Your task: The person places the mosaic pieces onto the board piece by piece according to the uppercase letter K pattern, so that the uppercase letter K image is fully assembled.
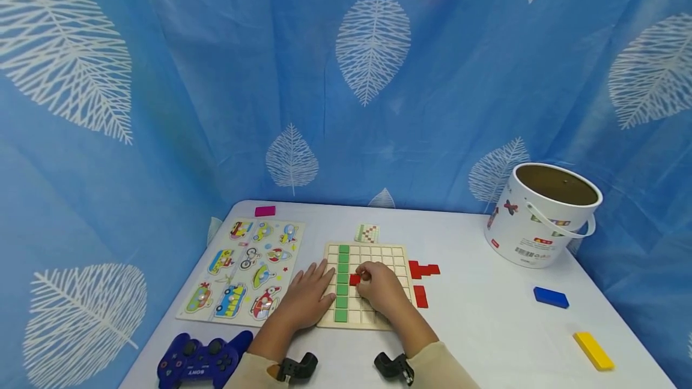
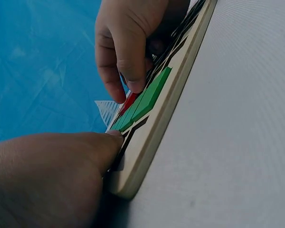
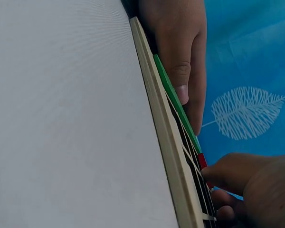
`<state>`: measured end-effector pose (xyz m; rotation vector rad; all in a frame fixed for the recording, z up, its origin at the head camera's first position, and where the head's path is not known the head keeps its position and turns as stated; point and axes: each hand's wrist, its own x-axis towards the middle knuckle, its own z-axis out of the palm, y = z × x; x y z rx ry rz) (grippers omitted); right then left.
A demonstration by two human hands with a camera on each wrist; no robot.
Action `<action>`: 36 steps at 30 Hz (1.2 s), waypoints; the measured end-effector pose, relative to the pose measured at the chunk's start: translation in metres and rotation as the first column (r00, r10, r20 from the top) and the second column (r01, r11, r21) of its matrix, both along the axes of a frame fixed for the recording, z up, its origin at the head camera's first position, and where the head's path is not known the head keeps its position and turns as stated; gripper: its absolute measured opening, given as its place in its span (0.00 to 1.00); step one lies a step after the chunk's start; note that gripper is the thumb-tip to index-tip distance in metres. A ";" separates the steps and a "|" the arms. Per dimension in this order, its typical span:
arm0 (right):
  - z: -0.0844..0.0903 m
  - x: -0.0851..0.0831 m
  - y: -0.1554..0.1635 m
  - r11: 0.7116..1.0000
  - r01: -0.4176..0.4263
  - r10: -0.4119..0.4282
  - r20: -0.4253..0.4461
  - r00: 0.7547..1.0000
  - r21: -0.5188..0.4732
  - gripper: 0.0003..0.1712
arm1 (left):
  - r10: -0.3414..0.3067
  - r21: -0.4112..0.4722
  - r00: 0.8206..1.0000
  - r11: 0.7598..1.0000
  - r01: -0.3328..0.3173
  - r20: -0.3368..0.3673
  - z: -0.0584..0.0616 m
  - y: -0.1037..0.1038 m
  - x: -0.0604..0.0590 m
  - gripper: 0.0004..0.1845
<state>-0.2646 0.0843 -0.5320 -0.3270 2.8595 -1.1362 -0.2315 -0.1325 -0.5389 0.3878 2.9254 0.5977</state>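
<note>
Already laid: green column on grid board. Pinched red piece beside it with right hand fingers. Steadied board edge with left hand, fingers spread flat. Left most squares bare; left two red pieces on table.

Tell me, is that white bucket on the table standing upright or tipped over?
Upright. The white bucket stands on its base on the table, its round brown top facing up and its handle hanging down the side.
</note>
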 end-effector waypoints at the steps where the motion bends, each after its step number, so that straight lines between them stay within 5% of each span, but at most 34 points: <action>1: 0.000 0.000 0.000 1.000 0.006 -0.006 -0.002 1.000 -0.004 0.10 | -0.001 0.001 1.000 1.000 0.001 -0.002 0.000 0.000 0.000 0.35; 16: 0.007 0.003 0.002 0.998 0.029 -0.029 -0.002 1.000 -0.051 0.08 | 0.002 0.011 1.000 1.000 -0.002 0.000 0.001 0.001 0.000 0.35; 21: 0.017 0.008 0.040 0.989 0.089 -0.094 -0.035 0.995 -0.118 0.12 | -0.003 0.013 1.000 1.000 0.003 -0.009 -0.002 0.003 0.000 0.35; 28: 0.013 0.011 0.115 0.981 0.192 -0.193 0.031 0.981 0.033 0.11 | 0.005 -0.003 1.000 1.000 -0.005 -0.014 0.000 0.002 0.000 0.36; 36: 0.004 0.017 0.137 0.987 0.128 -0.136 0.080 0.987 0.098 0.16 | 0.015 0.005 1.000 1.000 -0.015 -0.013 0.001 0.001 0.001 0.35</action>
